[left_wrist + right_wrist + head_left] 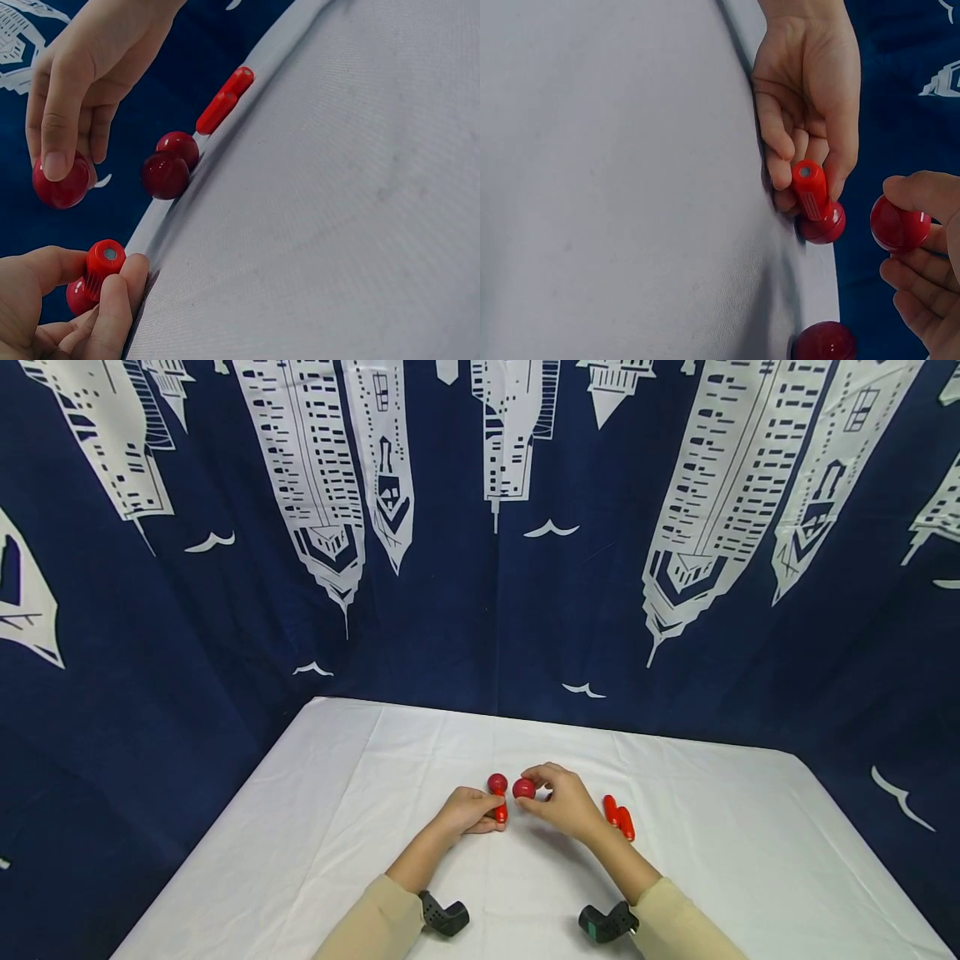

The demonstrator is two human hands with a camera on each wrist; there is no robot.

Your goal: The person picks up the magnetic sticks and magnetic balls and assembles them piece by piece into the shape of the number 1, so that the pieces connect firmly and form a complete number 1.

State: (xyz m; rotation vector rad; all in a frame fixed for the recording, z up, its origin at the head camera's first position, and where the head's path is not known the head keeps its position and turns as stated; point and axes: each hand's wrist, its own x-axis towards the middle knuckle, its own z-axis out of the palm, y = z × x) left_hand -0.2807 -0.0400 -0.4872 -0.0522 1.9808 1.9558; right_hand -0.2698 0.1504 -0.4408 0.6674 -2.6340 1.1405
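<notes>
My left hand (467,812) pinches a red handle (501,813), ribbed on its side with a small grey disc in its end. At that handle's far end is a glossy red ball (497,783); whether the two are joined I cannot tell. Just to the right, my right hand (564,800) holds another red ball (524,788) between thumb and fingers. A small gap separates this ball from the handle and its ball. In the left wrist view, the right hand's ball (61,181) appears above the table edge, gripped by the fingertips.
Two more red balls (166,175) lie together on the table, mostly hidden behind the right hand in the head view. Farther right, two red handles (626,823) lie side by side. White cloth covers the table (360,827); a dark blue printed curtain (480,627) hangs behind.
</notes>
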